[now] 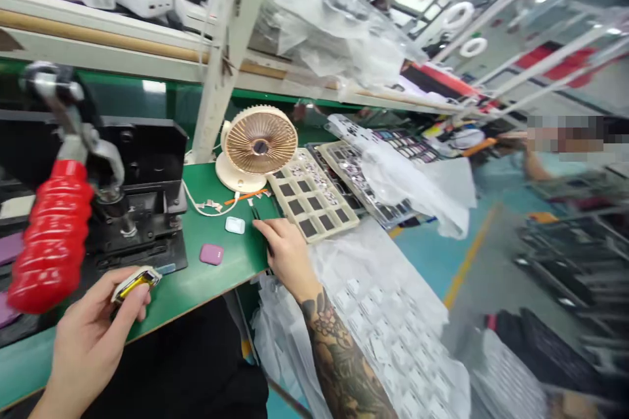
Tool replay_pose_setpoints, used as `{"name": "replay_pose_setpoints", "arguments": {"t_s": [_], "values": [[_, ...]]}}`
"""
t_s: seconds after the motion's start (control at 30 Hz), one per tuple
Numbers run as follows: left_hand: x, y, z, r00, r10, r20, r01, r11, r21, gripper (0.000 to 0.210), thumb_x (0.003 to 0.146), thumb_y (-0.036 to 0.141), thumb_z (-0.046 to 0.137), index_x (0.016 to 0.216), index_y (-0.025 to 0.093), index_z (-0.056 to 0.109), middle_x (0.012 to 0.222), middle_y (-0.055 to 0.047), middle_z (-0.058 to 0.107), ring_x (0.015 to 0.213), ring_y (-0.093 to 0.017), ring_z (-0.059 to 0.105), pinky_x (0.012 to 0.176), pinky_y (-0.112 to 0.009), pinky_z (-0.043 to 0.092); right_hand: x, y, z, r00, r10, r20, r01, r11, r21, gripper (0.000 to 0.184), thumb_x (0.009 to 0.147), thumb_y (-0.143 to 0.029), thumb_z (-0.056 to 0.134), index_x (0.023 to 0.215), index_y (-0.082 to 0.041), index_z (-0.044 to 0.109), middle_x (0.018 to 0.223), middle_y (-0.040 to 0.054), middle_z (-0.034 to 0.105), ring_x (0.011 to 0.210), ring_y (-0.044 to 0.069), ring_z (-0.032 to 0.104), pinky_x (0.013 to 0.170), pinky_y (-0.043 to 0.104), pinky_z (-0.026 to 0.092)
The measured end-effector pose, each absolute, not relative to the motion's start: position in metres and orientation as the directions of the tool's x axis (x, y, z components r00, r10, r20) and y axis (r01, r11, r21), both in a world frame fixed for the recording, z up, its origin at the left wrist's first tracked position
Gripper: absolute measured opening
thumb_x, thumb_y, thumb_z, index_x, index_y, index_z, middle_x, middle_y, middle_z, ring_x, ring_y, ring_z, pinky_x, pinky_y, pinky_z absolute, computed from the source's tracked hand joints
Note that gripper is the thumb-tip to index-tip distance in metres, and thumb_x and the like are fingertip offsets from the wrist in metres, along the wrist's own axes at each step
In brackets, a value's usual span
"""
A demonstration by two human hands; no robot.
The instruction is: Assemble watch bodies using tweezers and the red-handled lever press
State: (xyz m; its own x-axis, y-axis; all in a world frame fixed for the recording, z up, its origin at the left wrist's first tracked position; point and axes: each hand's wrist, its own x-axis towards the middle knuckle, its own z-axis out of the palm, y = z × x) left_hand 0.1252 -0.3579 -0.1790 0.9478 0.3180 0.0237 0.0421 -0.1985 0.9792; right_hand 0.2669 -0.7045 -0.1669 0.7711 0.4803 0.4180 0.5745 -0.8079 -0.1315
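My left hand is closed around a small white device housing with yellow and dark parts showing inside. It is held just above the front edge of the green bench, close to the black press. In my right hand a pair of dark tweezers is gripped, the tips pointing away from me over the green mat. Between the hands lie a purple rounded case and a small white shell, both apart from my fingers.
A toggle press with a red handle stands at left. A small fan with a white cable sits behind. Compartment trays stand at right, with a bubble-wrap sheet below them. A person's arm shows far right.
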Motion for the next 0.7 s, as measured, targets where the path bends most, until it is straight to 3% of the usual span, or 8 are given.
{"name": "replay_pose_setpoints", "arguments": {"t_s": [0.1, 0.27, 0.43, 0.5, 0.6, 0.7], "values": [[0.12, -0.349, -0.194, 0.96, 0.266, 0.089, 0.017, -0.373, 0.927, 0.038, 0.105, 0.057, 0.079, 0.124, 0.024, 0.081, 0.089, -0.001, 0.082, 0.079, -0.018, 0.081, 0.075, -0.024, 0.064, 0.269, -0.721, -0.159, 0.807, 0.488, 0.334, 0.552, -0.824, -0.13, 0.05, 0.104, -0.004, 0.053, 0.14, -0.028, 0.077, 0.126, 0.0089, 0.082, 0.111, 0.027, 0.074, 0.097, 0.044, 0.064], [0.115, -0.348, -0.203, 0.956, 0.238, 0.172, -0.024, -0.519, 0.854, 0.039, 0.108, 0.063, 0.072, 0.123, 0.028, 0.082, 0.096, 0.002, 0.085, 0.088, -0.017, 0.084, 0.089, -0.021, 0.063, 0.334, -0.763, -0.124, 0.876, 0.266, 0.403, 0.351, -0.924, -0.153, 0.039, 0.112, -0.015, 0.048, 0.135, -0.025, 0.078, 0.127, 0.0114, 0.08, 0.12, 0.027, 0.074, 0.109, 0.043, 0.06], [0.118, -0.35, -0.207, 0.952, 0.229, 0.205, -0.057, -0.523, 0.85, 0.041, 0.109, 0.066, 0.069, 0.123, 0.029, 0.08, 0.093, 0.003, 0.084, 0.084, -0.016, 0.083, 0.083, -0.02, 0.063, 0.447, -0.796, -0.11, 0.95, 0.091, 0.297, 0.131, -0.985, -0.116, 0.025, 0.107, -0.016, 0.061, 0.119, -0.015, 0.082, 0.117, 0.0138, 0.081, 0.109, 0.026, 0.076, 0.108, 0.043, 0.061], [0.119, -0.35, -0.207, 0.953, 0.226, 0.203, -0.061, -0.511, 0.857, 0.043, 0.108, 0.067, 0.069, 0.122, 0.028, 0.08, 0.092, 0.002, 0.083, 0.084, -0.017, 0.083, 0.082, -0.02, 0.063, 0.478, -0.799, -0.115, 0.969, 0.054, 0.243, 0.077, -0.993, -0.089, 0.018, 0.109, -0.025, 0.069, 0.119, -0.015, 0.08, 0.118, 0.0114, 0.08, 0.111, 0.024, 0.076, 0.109, 0.045, 0.062], [0.119, -0.351, -0.205, 0.948, 0.248, 0.199, -0.052, -0.496, 0.867, 0.044, 0.108, 0.068, 0.069, 0.122, 0.027, 0.079, 0.091, 0.001, 0.083, 0.084, -0.017, 0.083, 0.082, -0.02, 0.063, 0.501, -0.797, -0.126, 0.983, 0.031, 0.178, 0.04, -0.998, -0.048, 0.029, 0.11, -0.042, 0.077, 0.123, -0.017, 0.076, 0.126, 0.0082, 0.078, 0.118, 0.024, 0.076, 0.11, 0.049, 0.064], [0.119, -0.353, -0.202, 0.949, 0.253, 0.188, -0.049, -0.471, 0.881, 0.043, 0.108, 0.066, 0.071, 0.122, 0.026, 0.079, 0.09, 0.001, 0.082, 0.085, -0.018, 0.083, 0.081, -0.02, 0.063, 0.506, -0.796, -0.135, 0.988, 0.013, 0.156, 0.015, -1.0, -0.013, 0.032, 0.111, -0.045, 0.076, 0.126, -0.017, 0.076, 0.132, 0.0093, 0.076, 0.122, 0.025, 0.075, 0.111, 0.05, 0.065]]}}
